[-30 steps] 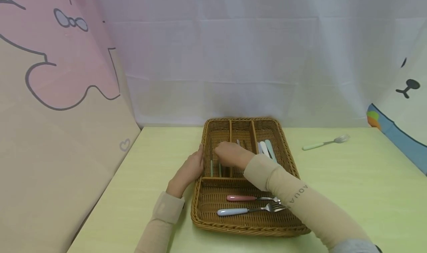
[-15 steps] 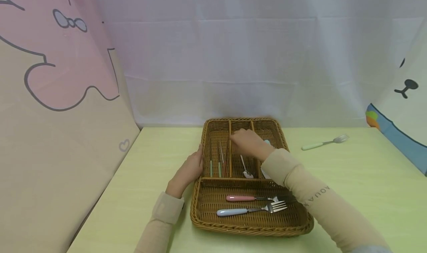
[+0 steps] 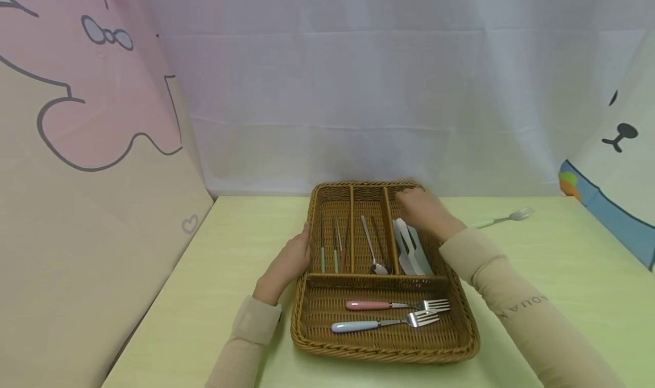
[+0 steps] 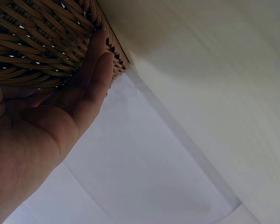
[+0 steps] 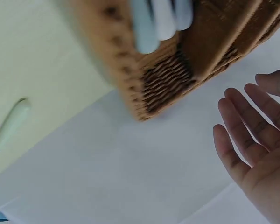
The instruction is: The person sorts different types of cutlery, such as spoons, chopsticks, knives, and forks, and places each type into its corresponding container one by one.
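Observation:
A brown wicker cutlery basket (image 3: 389, 354) lies on the table. My left hand (image 3: 290, 258) rests against its left side, and in the left wrist view the fingers lie nearly straight along the woven wall. My right hand (image 3: 427, 211) is over the back right compartment, holding nothing, with spread fingers in the right wrist view. Below it lie several knives (image 3: 409, 246) with pale handles. The middle compartment holds a silver spoon (image 3: 372, 248) and a darker one. Chopsticks (image 3: 336, 251) with green and red ends stand in the left compartment. The front compartment holds a pink-handled fork (image 3: 369, 305) and a blue-handled fork (image 3: 356, 326).
A green-handled fork (image 3: 504, 219) lies on the table (image 3: 552, 274) to the right of the basket, its handle partly behind my right arm. A white curtain (image 3: 327, 109) hangs behind the table, and printed cloths stand at both sides.
My right hand has moved right, from the left compartment across the middle one to the back right one, uncovering the chopsticks, spoons and knives. The left hand has stayed at the basket's side.

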{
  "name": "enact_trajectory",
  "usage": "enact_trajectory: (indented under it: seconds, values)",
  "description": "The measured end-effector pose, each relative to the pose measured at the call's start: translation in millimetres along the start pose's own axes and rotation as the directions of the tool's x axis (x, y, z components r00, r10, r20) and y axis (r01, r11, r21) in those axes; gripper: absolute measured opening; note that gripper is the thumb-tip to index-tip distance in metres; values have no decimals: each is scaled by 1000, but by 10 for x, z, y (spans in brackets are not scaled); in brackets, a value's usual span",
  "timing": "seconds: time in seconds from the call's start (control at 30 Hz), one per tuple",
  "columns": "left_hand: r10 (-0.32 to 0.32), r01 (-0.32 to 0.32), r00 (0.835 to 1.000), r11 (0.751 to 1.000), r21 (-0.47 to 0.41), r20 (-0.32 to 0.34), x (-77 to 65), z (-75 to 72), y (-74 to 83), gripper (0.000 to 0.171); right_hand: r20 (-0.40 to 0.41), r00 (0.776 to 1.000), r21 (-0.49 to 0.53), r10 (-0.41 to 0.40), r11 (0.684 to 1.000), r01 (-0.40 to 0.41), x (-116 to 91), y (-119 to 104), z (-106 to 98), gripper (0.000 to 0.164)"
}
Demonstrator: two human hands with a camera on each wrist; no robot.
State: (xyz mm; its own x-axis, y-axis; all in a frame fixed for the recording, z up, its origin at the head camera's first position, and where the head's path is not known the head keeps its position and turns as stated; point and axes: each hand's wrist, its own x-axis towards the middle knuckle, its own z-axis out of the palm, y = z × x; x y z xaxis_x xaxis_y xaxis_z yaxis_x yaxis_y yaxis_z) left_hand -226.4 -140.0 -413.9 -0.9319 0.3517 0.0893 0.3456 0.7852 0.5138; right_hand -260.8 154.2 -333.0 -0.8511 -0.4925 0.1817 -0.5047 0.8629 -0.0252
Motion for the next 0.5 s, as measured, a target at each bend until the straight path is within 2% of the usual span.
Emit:
enact_trajectory:
  seconds: [0.2, 0.37, 0.5]
  values:
    - [0, 0, 1000, 1000, 2, 2, -4, 2, 6, 50, -4, 995, 40, 96, 995, -96, -188, 324, 45, 5]
    - [11, -11, 1000, 1000, 15, 1, -7, -4, 9, 50, 27, 985, 52, 169, 984, -171, -351, 525, 112, 16]
    - [8, -8, 1000, 1000, 14, -2, 1, -10, 6, 50, 48, 981, 45, 190, 980, -192, -466, 656, 185, 23]
